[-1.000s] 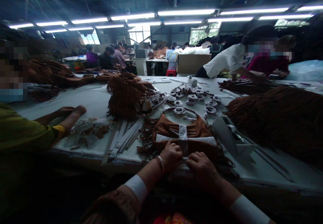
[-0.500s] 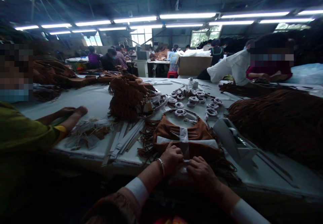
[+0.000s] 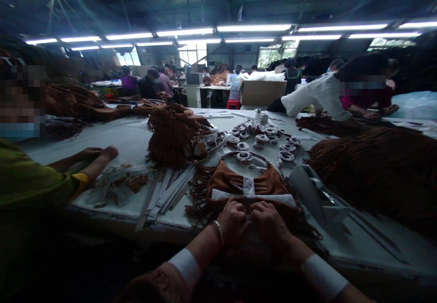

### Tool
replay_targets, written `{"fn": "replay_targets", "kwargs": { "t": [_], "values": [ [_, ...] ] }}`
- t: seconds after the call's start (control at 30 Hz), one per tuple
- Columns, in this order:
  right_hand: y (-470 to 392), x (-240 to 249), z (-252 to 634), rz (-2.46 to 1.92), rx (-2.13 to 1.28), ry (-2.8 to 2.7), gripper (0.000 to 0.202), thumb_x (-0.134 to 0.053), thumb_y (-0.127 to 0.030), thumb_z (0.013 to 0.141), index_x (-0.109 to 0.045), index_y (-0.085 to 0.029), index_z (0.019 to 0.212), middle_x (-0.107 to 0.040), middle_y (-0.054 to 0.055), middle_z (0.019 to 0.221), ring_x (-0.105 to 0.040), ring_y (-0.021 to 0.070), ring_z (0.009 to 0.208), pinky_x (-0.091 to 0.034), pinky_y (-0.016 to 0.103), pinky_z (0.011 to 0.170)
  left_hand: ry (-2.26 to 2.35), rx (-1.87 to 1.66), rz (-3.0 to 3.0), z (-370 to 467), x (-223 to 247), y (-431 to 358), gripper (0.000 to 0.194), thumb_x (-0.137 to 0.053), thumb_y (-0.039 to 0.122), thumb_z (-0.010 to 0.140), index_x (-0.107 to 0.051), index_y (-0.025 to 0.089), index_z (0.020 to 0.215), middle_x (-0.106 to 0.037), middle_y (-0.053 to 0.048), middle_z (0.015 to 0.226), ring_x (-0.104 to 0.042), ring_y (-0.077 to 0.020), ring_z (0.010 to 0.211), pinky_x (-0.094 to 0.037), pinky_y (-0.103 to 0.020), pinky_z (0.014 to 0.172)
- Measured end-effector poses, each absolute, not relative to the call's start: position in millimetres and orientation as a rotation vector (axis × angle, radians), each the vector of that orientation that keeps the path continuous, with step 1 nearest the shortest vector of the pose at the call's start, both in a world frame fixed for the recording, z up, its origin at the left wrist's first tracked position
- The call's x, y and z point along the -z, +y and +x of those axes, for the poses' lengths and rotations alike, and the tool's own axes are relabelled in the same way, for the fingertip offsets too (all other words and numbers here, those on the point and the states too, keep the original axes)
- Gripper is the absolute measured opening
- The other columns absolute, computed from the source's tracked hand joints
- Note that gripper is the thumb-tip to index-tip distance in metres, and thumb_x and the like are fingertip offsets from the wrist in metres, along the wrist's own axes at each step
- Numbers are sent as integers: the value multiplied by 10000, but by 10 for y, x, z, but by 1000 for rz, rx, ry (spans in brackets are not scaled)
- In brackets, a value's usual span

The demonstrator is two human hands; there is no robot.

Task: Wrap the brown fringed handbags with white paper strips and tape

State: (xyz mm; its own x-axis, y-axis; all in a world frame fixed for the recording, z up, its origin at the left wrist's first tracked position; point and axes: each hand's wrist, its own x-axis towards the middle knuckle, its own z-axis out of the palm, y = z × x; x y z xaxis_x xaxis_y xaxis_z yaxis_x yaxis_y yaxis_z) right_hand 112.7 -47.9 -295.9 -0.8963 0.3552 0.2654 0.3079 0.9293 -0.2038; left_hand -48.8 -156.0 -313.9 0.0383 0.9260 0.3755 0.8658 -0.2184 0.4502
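A brown fringed handbag (image 3: 220,177) lies in front of me at the table's near edge, its wrapped handle (image 3: 261,158) arching away from me. A white band (image 3: 282,198) runs across the bag, and a pale strip (image 3: 249,185) crosses it down the middle. My left hand (image 3: 232,218) and my right hand (image 3: 269,218) are side by side at the bag's near edge. Both have curled fingers closed at the near end of the pale strip, which they largely cover. Whether the strip is paper or film I cannot tell.
Flat pale strips (image 3: 174,189) and a pile of tags (image 3: 119,182) lie to the left. A grey tape dispenser (image 3: 317,198) stands right of the bag. Beyond are wrapped coils (image 3: 261,140), a fringed bag (image 3: 170,132) and a brown fringed heap (image 3: 372,171). A co-worker's hands (image 3: 99,153) rest at left.
My hands have moved slightly up and closer together against the bag's near edge. The white piece that showed between them is now mostly hidden. At right, the white-sleeved person's arm has shifted.
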Motion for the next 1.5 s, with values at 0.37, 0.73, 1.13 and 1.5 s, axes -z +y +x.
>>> {"fn": "replay_targets", "kwargs": {
  "t": [0.37, 0.73, 1.13, 1.5],
  "values": [
    [-504, 2957, 1059, -777, -189, -2848, 123, -589, -183, 929, -678, -200, 847, -689, 50, 947, -636, 203, 883, -426, 318, 776, 2161, -1128, 1933, -283, 3284, -1498, 84, -608, 119, 805, -587, 193, 837, -604, -74, 956, -562, -247, 972, -460, -472, 1037],
    [-492, 2890, 1024, -947, -303, -2901, 152, -555, -202, 931, -681, -181, 849, -675, 82, 1022, -645, 205, 948, -454, 293, 831, 1960, -738, 2378, -363, 3330, -1613, 144, -618, 291, 945, -666, 235, 1068, -661, -25, 998, -568, -204, 1022, -225, -585, 1182],
    [-536, 2720, 1382, -703, -194, -2938, 233, -547, -194, 942, -728, -279, 1062, -663, 74, 1152, -599, 242, 1037, -413, 355, 877, 1996, -644, 2308, -353, 3205, -1652, 198, -621, 290, 945, -696, 284, 1128, -642, -39, 1012, -554, -207, 1012, -276, -610, 1148],
    [-98, 2601, 2013, -814, -321, -2441, 267, -474, -285, 994, -722, -209, 1055, -690, 107, 1124, -652, 236, 1019, -527, 393, 936, 2088, -818, 2331, -346, 3370, -1640, 211, -716, 272, 875, -717, 323, 1079, -537, -35, 1056, -494, -200, 1008, -346, -558, 1113]
  ]
}}
